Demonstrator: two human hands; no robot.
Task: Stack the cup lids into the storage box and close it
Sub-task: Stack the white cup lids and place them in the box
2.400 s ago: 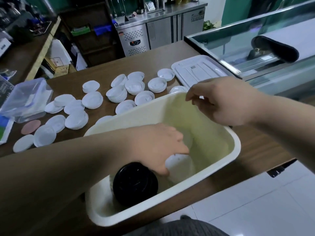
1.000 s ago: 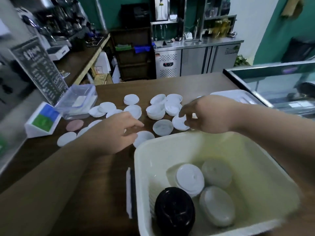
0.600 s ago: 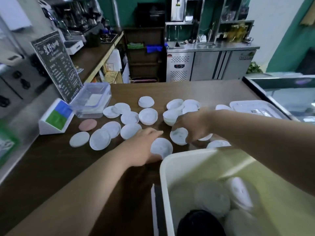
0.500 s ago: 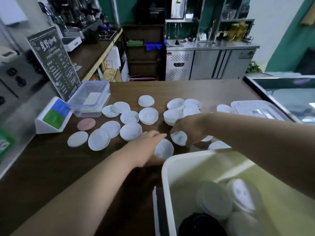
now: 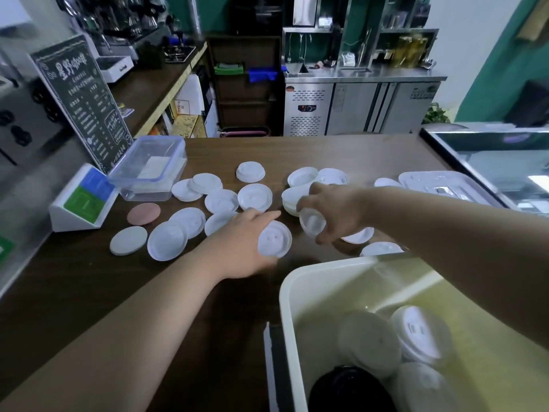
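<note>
Several white cup lids (image 5: 254, 197) lie scattered over the brown counter. My left hand (image 5: 237, 245) grips one white lid (image 5: 274, 239) and holds it tilted just above the wood. My right hand (image 5: 335, 211) is closed around another white lid (image 5: 312, 223), lifted off the counter. The cream storage box (image 5: 300, 281) stands at the near right; inside it lie stacks of white lids (image 5: 416, 331) and a black lid (image 5: 350, 388). The box's white cover (image 5: 445, 185) rests at the far right of the counter.
A clear plastic tub (image 5: 148, 168), a menu board (image 5: 81, 99) and a small white sign stand (image 5: 81, 197) occupy the left. A pink disc (image 5: 144, 214) and a grey disc (image 5: 128, 240) lie among the lids. A glass display case (image 5: 499, 162) borders the right.
My left hand has raised its lid off the counter and turned it upward. My right hand has lifted its lid clear of the pile. The view tilted slightly.
</note>
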